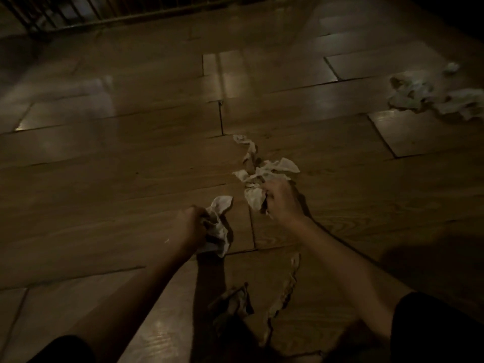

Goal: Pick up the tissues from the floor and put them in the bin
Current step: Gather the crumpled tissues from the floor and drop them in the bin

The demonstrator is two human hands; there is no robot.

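The scene is dim. My left hand (pixel 190 226) is shut on a bunch of crumpled white tissues (pixel 218 226) just above the wooden floor. My right hand (pixel 281 201) grips another crumpled tissue (pixel 254 197), whose far end joins a loose trail of tissues (pixel 264 166) lying on the floor ahead. A larger pile of tissues (pixel 429 98) lies at the far right. More scraps (pixel 233 302) and a thin torn strip (pixel 286 286) lie in shadow between my forearms. No bin is in view.
The floor (pixel 117 179) is glossy wooden planks with light reflections. A barred railing or gate (pixel 78 14) runs along the top left edge. Dark shadow covers the bottom right corner.
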